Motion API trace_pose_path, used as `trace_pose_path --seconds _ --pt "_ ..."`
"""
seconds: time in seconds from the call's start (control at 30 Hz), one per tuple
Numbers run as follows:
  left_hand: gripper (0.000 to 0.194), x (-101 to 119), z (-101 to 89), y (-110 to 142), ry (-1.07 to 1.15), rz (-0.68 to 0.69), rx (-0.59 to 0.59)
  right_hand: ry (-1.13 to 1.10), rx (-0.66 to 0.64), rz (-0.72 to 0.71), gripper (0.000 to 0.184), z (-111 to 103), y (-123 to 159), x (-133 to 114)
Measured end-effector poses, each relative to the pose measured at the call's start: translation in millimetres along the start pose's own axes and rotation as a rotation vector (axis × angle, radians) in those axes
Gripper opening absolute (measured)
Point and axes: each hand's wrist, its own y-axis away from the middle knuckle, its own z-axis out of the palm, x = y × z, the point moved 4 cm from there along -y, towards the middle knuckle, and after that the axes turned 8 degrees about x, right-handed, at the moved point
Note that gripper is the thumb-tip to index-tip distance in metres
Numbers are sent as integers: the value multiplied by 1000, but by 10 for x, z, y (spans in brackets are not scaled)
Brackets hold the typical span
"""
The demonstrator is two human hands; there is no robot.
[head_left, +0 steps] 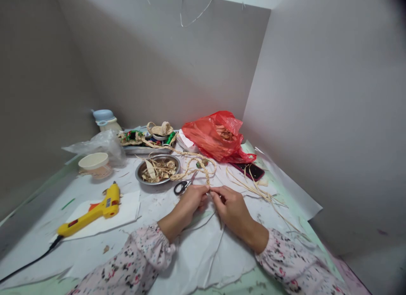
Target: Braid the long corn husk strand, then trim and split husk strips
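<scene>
Both of my hands meet over the paper-covered table, pinching the near end of a straw-coloured braid [207,176]. My left hand [194,200] has thumb and forefinger closed on the braid's end. Right beside it, my right hand [233,208] pinches the same end, and loose strands hang below the fingers. From there the braid loops away past the metal bowl toward the tray at the back. Just beyond my left hand lie black-handled scissors [184,186], partly under the braid. Loose straw strands [263,192] spread to the right of my right hand.
A metal bowl [137,176] holds straw scraps. To the left are a yellow glue gun [95,212] on white paper and a paper cup [97,166]. Farther back stand a filled tray [136,150], a red plastic bag [209,136] and a bottle [106,119]. A phone [253,171] lies right. Grey partitions enclose the table.
</scene>
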Motion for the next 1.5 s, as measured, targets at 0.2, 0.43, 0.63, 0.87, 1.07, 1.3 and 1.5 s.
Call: trace_pose_path --seconds 0.2,0.43,0.63,0.87,1.07,1.3,1.5 --pt "28 -6 1 -11 157 -29 -43 214 -129 -161 31 84 91 -62" --pt "26 51 -23 8 92 1 25 50 98 -45 22 -93 -12 -61" --pt "28 87 64 73 19 -14 -111 -231 17 218 26 -61 -115 189" --pt "29 60 108 81 -49 20 -171 -422 -130 385 28 62 -87 279" --pt "14 60 110 69 -61 15 -144 -462 -160 493 31 83 -84 327" --pt "17 111 124 95 -76 21 -177 -694 -235 548 40 99 -99 245" --pt "24 24 77 27 -134 52 -164 -518 -259 435 28 71 -111 251"
